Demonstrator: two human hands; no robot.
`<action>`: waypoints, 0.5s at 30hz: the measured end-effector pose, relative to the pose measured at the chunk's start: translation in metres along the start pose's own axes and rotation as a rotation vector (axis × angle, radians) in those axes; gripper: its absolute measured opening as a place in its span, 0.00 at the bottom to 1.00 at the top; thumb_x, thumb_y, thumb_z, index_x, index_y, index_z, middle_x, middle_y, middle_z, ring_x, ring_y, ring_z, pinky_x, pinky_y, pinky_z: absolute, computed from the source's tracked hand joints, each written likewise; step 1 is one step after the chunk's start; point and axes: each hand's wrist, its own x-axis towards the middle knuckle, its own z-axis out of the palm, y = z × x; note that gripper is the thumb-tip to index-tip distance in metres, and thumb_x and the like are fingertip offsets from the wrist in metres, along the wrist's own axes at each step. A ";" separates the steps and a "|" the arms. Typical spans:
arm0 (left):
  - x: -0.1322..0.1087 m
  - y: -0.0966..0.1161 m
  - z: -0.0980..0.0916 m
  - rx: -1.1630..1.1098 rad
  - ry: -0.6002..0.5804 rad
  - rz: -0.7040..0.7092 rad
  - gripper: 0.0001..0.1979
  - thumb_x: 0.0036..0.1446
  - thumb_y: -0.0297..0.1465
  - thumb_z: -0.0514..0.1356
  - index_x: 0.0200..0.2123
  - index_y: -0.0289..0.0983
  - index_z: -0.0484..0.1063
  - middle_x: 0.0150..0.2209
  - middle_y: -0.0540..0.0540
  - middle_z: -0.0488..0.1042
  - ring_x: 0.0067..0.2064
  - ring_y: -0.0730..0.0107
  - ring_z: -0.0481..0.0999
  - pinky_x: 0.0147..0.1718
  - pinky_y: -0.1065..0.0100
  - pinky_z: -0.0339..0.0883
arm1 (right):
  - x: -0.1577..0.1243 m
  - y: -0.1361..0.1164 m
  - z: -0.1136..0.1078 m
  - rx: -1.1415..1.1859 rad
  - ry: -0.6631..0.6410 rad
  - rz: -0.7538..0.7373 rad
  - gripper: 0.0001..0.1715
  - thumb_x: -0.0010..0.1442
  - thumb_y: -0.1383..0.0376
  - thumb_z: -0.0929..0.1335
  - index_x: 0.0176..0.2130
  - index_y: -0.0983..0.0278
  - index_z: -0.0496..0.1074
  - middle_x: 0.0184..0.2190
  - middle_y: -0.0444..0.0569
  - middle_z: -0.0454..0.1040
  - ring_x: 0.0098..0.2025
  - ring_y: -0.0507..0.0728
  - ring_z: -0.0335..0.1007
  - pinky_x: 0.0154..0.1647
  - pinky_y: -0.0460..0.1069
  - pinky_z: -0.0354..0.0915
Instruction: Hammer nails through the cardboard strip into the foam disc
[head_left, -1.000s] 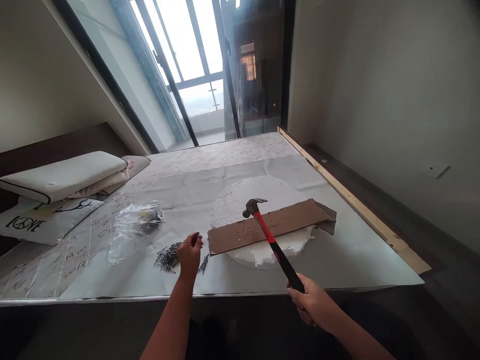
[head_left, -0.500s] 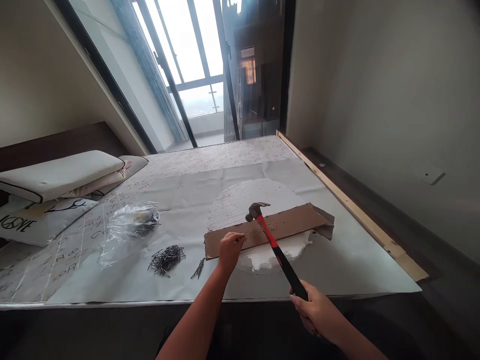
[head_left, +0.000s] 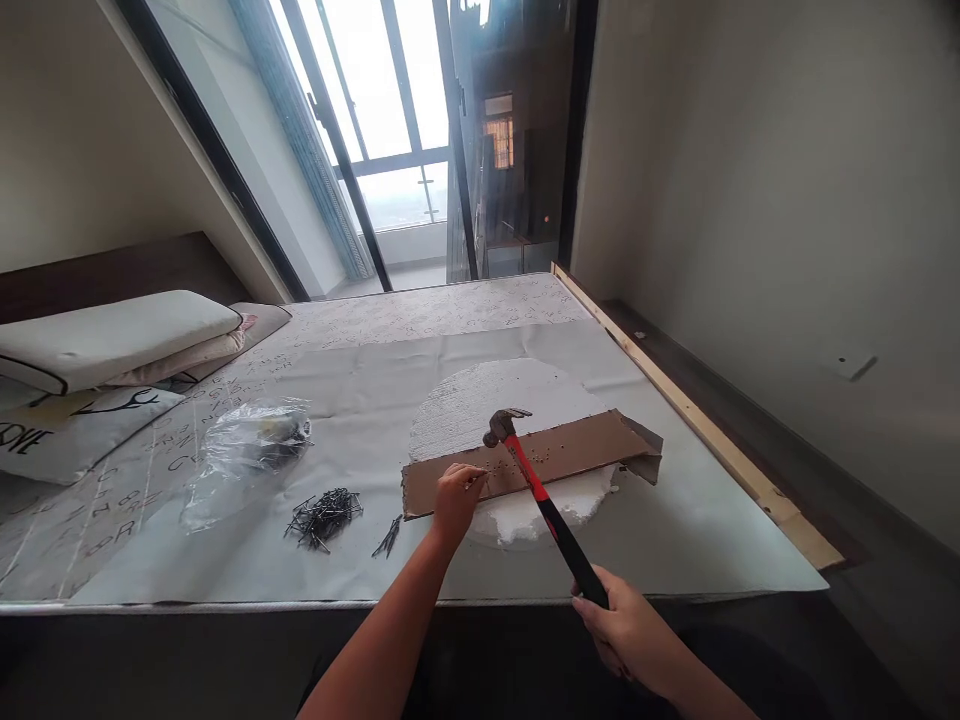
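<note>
A brown cardboard strip (head_left: 570,450) dotted with nail heads lies across a round white foam disc (head_left: 480,400) on a sheet-covered bed. My left hand (head_left: 456,495) rests on the strip's left part, fingers pinched on a nail held against it. A hammer (head_left: 540,495) with a red and black handle is gripped by my right hand (head_left: 630,630) at its end. Its steel head hovers just above the strip, a little right of my left fingers.
A pile of loose nails (head_left: 324,515) and a few strays (head_left: 388,538) lie left of the strip. A crumpled clear plastic bag (head_left: 244,455) sits further left. Pillows (head_left: 112,340) lie at the far left. A wooden slat (head_left: 697,420) runs along the bed's right edge.
My left hand left the nail pile and moved right onto the cardboard strip with a nail. The hammer stayed raised over the strip, its head shifting slightly.
</note>
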 end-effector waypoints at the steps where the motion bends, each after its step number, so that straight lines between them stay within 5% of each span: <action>1: 0.000 0.000 0.000 0.002 -0.001 -0.001 0.05 0.54 0.30 0.60 0.28 0.39 0.76 0.28 0.46 0.76 0.33 0.67 0.75 0.31 0.67 0.69 | 0.001 0.002 0.000 -0.003 0.000 -0.006 0.17 0.53 0.51 0.64 0.33 0.60 0.56 0.08 0.26 0.48 0.07 0.44 0.41 0.07 0.41 0.43; 15: -0.006 0.000 0.006 0.065 0.007 -0.036 0.06 0.53 0.28 0.59 0.26 0.38 0.74 0.27 0.47 0.75 0.33 0.68 0.73 0.32 0.69 0.65 | -0.015 0.002 -0.005 -0.120 0.009 0.012 0.28 0.50 0.40 0.63 0.32 0.61 0.60 0.12 0.29 0.48 0.10 0.44 0.40 0.09 0.42 0.46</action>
